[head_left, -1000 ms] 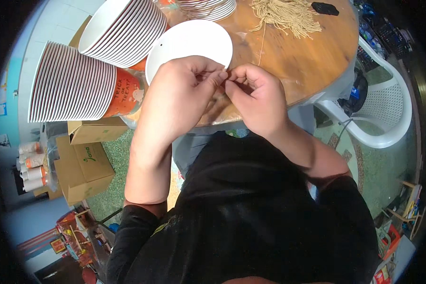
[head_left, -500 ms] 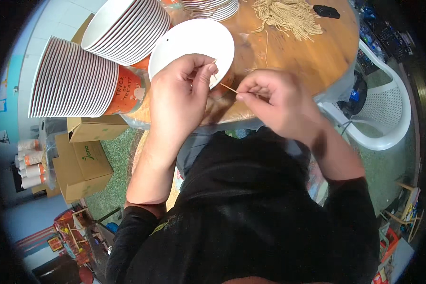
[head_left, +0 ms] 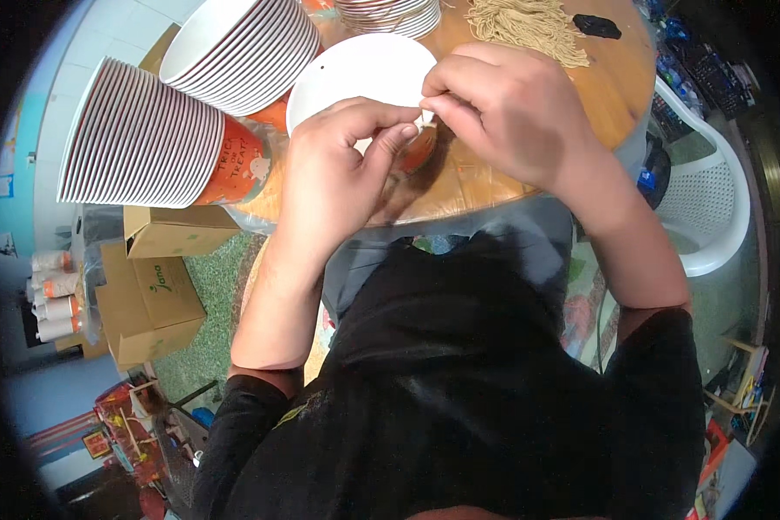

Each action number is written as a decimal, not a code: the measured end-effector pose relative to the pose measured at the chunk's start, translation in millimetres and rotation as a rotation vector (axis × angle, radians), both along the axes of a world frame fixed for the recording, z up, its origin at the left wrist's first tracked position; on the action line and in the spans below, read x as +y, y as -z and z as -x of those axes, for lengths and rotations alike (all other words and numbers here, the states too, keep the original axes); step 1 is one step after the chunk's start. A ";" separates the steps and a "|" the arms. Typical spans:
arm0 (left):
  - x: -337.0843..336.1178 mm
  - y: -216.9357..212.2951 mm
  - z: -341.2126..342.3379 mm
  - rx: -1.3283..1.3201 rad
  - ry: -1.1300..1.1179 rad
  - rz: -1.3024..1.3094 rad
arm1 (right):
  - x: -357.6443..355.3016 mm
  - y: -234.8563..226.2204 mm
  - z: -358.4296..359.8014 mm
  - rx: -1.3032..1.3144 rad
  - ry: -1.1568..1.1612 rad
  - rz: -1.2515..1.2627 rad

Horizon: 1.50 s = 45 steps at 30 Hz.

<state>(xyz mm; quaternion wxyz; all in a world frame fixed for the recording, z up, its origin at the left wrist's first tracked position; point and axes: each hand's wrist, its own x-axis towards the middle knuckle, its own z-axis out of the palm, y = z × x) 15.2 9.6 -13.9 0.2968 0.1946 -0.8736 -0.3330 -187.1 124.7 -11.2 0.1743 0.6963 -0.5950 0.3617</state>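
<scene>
A paper bucket (head_left: 355,74), white inside and orange outside, stands on the round wooden table (head_left: 481,182) in front of me. A small dark hole shows near its far left rim. My left hand (head_left: 342,160) is over the bucket's near side, thumb and forefinger pinching a thin tan string at the rim. Close against it, my right hand (head_left: 520,113) is closed, its fingertips pinching the same string from above. Only a short bit of string shows between the fingertips. How it runs through or around the rim is hidden by my fingers.
Two tall nested stacks of orange-and-white buckets (head_left: 139,139) lean at the left. Another stack (head_left: 390,16) is at the back. A heap of tan strings (head_left: 529,30) lies far right beside a black object (head_left: 596,26). Cardboard boxes (head_left: 152,295) and a white plastic chair (head_left: 711,199) stand around.
My right hand has moved up and left, from apart at the right to meet the left hand's fingertips. The string end that stuck out between the hands is now mostly hidden.
</scene>
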 end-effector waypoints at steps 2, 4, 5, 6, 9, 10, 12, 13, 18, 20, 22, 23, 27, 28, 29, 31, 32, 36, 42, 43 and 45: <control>-0.1 -2.6 0.9 -0.029 -0.035 -0.076 | -0.8 -0.1 -0.2 -0.014 -0.031 0.011; -2.3 -3.7 2.5 -0.011 -0.047 -0.253 | -1.1 -0.2 -0.4 -0.030 -0.060 0.021; -2.7 -6.1 2.1 -0.012 -0.047 -0.254 | -1.0 -0.8 -0.5 -0.020 -0.061 0.013; -3.6 -9.7 1.1 -0.053 -0.007 -0.199 | -1.2 -0.9 -0.8 -0.010 -0.063 0.006; -9.3 -13.5 3.5 -0.107 0.050 -0.200 | -5.3 4.5 4.7 -0.028 -0.088 0.012; -11.1 -14.2 4.0 -0.113 0.062 -0.255 | -6.0 6.1 5.2 -0.028 -0.085 0.012; -13.8 -15.2 5.3 -0.116 0.084 -0.299 | -7.0 9.7 5.4 -0.067 -0.087 0.045; -15.2 -15.0 5.0 -0.119 0.098 -0.345 | -7.2 11.1 3.9 -0.068 -0.088 0.044; -18.6 -12.2 5.8 -0.123 0.118 -0.297 | -8.3 25.4 -0.3 -0.134 0.003 0.427; -20.5 -10.5 6.6 -0.112 0.123 -0.295 | 4.9 36.7 -15.6 -0.183 0.042 0.388; -20.4 -12.7 6.8 -0.106 0.128 -0.354 | 14.9 41.0 -33.8 -0.229 0.082 0.375; -19.7 -13.6 7.4 -0.109 0.132 -0.356 | 13.8 46.5 -40.4 -0.231 0.087 0.374; -20.1 -13.1 7.6 -0.099 0.167 -0.353 | 6.7 60.8 -53.8 -0.425 0.068 0.359; -20.6 -13.0 7.6 -0.101 0.165 -0.397 | 5.4 61.6 -54.7 -0.466 0.075 0.329; -21.2 -12.7 8.3 -0.102 0.166 -0.398 | 4.5 62.1 -55.4 -0.506 0.081 0.299; -22.4 -12.2 9.2 -0.071 0.167 -0.401 | 3.1 58.7 -55.4 -0.490 0.076 0.315; -22.6 -12.8 8.8 -0.071 0.164 -0.401 | 2.4 56.7 -55.4 -0.473 0.068 0.331; -25.0 -13.1 7.0 -0.074 0.175 -0.415 | 0.3 53.5 -55.3 -0.524 0.037 0.279; -25.0 -9.3 7.2 -0.035 0.186 -0.383 | 1.5 50.8 -52.0 -0.643 -0.006 0.161; -24.8 -9.1 7.3 -0.036 0.179 -0.375 | 2.3 49.5 -52.1 -0.679 -0.015 0.127; -24.7 -10.0 7.6 -0.045 0.189 -0.389 | 2.6 49.7 -52.3 -0.715 -0.023 0.093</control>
